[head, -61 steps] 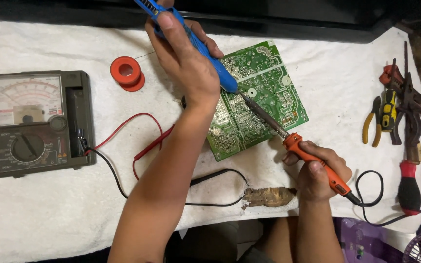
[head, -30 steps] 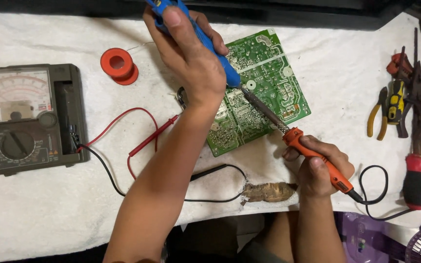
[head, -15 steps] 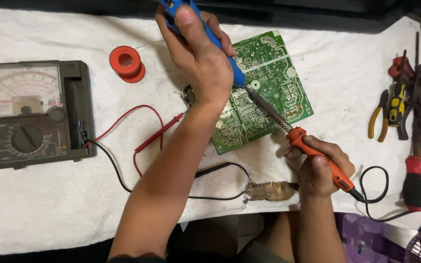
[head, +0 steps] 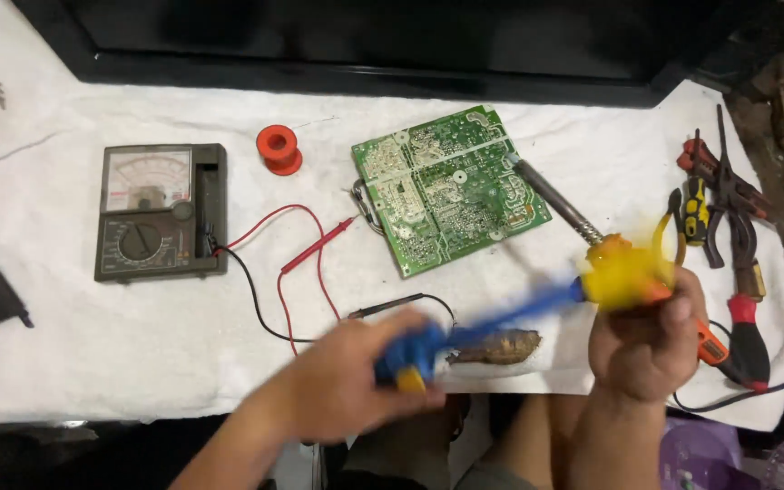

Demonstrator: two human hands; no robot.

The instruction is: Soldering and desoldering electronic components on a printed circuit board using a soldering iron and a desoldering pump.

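Low in the frame, the left hand is wrapped around a blue desoldering pump, fingers clamped on its thick end with a yellow plunger tip showing below; both hand and pump are smeared by motion blur. The pump's thin end points up and right toward the right hand at the lower right. That hand's fingers are closed around the orange handle of a soldering iron, whose metal shaft slants up and left so the tip sits at the right edge of a green circuit board. A blurred yellow shape covers the iron's collar; what it is cannot be told.

The board lies flat in the upper centre of the white-cloth tabletop. Left of it stand a red solder spool and an analogue multimeter, its red and black probe leads curling toward the centre. A brown, stained sponge lies just under the pump. Pliers and screwdrivers lie at the right edge.
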